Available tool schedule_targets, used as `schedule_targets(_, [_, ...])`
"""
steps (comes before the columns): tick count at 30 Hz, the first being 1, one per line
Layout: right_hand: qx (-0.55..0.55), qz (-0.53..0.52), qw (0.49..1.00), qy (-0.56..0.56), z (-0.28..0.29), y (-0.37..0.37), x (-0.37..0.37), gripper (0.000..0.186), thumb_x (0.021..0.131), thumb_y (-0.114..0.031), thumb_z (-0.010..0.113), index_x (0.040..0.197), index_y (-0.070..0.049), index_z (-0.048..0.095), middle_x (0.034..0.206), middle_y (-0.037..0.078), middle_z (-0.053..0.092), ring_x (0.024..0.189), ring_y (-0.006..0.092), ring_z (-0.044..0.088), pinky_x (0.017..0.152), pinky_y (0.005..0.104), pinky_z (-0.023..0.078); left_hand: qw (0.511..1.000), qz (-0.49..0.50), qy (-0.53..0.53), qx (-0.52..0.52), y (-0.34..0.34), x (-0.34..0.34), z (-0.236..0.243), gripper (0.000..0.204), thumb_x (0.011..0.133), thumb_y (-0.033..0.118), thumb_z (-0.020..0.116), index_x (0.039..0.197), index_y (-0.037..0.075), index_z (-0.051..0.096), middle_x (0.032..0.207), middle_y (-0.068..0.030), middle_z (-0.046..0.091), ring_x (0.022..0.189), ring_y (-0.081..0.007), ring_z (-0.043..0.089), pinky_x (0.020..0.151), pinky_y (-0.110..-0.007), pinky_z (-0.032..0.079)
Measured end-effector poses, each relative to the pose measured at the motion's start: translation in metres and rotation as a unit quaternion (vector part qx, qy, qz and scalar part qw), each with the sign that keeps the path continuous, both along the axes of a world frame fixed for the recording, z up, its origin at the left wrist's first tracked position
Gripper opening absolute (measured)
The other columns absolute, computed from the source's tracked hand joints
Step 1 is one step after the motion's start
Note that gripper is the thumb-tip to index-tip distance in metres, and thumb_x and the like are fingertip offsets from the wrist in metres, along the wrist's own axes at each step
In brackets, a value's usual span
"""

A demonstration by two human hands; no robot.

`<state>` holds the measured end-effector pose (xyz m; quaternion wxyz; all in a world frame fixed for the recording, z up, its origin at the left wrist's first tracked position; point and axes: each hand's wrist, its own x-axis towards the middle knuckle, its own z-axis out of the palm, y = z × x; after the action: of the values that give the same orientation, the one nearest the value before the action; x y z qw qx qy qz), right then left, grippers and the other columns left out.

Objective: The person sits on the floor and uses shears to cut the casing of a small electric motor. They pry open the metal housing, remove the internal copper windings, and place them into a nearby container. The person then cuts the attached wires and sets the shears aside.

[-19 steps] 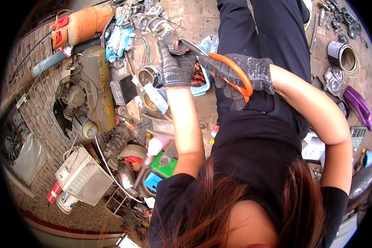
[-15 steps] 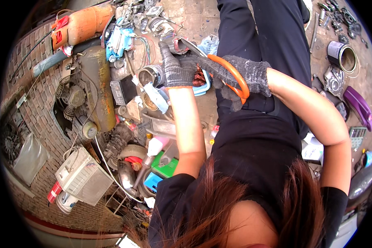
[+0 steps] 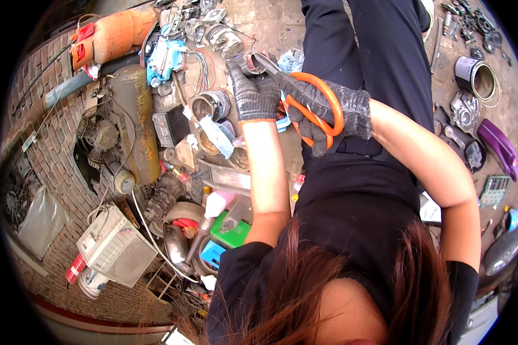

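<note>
Tightly held: orange-handled scissors (image 3: 336,109), blades at a metal part (image 3: 253,61)

The scissors lie above the person's lap, their blades slanting up and left to the part, a rounded dark-and-silver piece with some red at its opening. The right hand (image 3: 322,106), in a dark grey knit glove, has its grip closed round the handles. The left hand (image 3: 254,96), gloved alike, sits just below the part with its thumb along the part's left side; what its grip closes on is hidden, so I cannot tell whether it holds the piece. A light blue rim (image 3: 284,123) shows between the hands.

Left of the left hand, on the worn floor (image 3: 276,26), stands an open tin can (image 3: 221,104), with a pale blue cloth (image 3: 217,138) just below and a black box (image 3: 171,126) farther left. Toward the floor's left edge, by the brick wall (image 3: 57,172), are a yellowish cylinder (image 3: 141,132) and an orange gas cylinder (image 3: 121,35). Toward the floor's right edge, beyond the dark trousers (image 3: 388,63), come a white open tin (image 3: 465,72), a metal casting (image 3: 464,112) and a purple plastic cover (image 3: 499,149).
</note>
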<state>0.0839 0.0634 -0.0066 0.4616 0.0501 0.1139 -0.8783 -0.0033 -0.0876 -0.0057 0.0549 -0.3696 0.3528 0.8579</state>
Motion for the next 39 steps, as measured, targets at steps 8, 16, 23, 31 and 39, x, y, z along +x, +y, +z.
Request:
schedule_targets(8, [-0.096,-0.011,0.995,-0.035,0.011,0.020,-0.008,0.032,0.080,-0.026,0.062,0.095,0.001,0.053,0.085,0.011,0.058,0.076,0.0223,0.060,0.063,0.0352,0.052,0.998,-0.059,0.003,-0.020,-0.015,0.001,-0.012,0.052,0.083,0.053,0.046,0.101,0.004,0.051,0.093,-0.0136,0.056,0.086,-0.0283,0.054,0.078,-0.041,0.047])
schedule_targets(16, [0.003,0.042,0.995,0.089,0.002,0.029,-0.012,0.034,0.080,-0.027,0.059,0.097,0.002,0.053,0.084,0.017,0.060,0.075,0.0257,0.061,0.063,0.0351,0.051,0.993,-0.098,0.023,-0.068,-0.014,0.006,-0.006,0.044,0.084,0.038,0.055,0.108,0.003,0.044,0.093,-0.0127,0.052,0.082,-0.0233,0.053,0.076,-0.037,0.048])
schedule_targets(23, [0.544,0.117,0.635,0.536,0.015,0.023,-0.011,0.030,0.080,-0.027,0.052,0.092,-0.001,0.060,0.081,0.019,0.061,0.075,0.0333,0.060,0.065,0.0384,0.046,0.992,-0.095,-0.004,-0.087,-0.009,0.007,-0.002,0.043,0.084,0.039,0.054,0.108,0.005,0.044,0.094,-0.0117,0.052,0.082,-0.0248,0.053,0.074,-0.038,0.048])
schedule_targets(31, [0.612,0.196,0.594,0.484,0.039,0.036,-0.011,0.031,0.085,-0.027,0.044,0.086,-0.001,0.062,0.077,0.021,0.059,0.077,0.0353,0.058,0.067,0.0396,0.046,0.987,-0.113,-0.029,-0.111,-0.014,0.014,-0.008,0.039,0.085,0.041,0.051,0.105,0.008,0.046,0.094,-0.0110,0.052,0.080,-0.0234,0.053,0.068,-0.037,0.049])
schedule_targets(39, [0.662,0.192,0.491,0.533,0.022,0.039,-0.002,0.033,0.083,-0.030,0.046,0.079,-0.003,0.064,0.075,0.019,0.061,0.072,0.0331,0.060,0.066,0.0406,0.048,0.987,-0.107,-0.039,-0.113,-0.012,0.026,-0.009,0.049,0.087,0.046,0.044,0.101,0.000,0.047,0.094,-0.0180,0.054,0.086,-0.0292,0.055,0.078,-0.041,0.049])
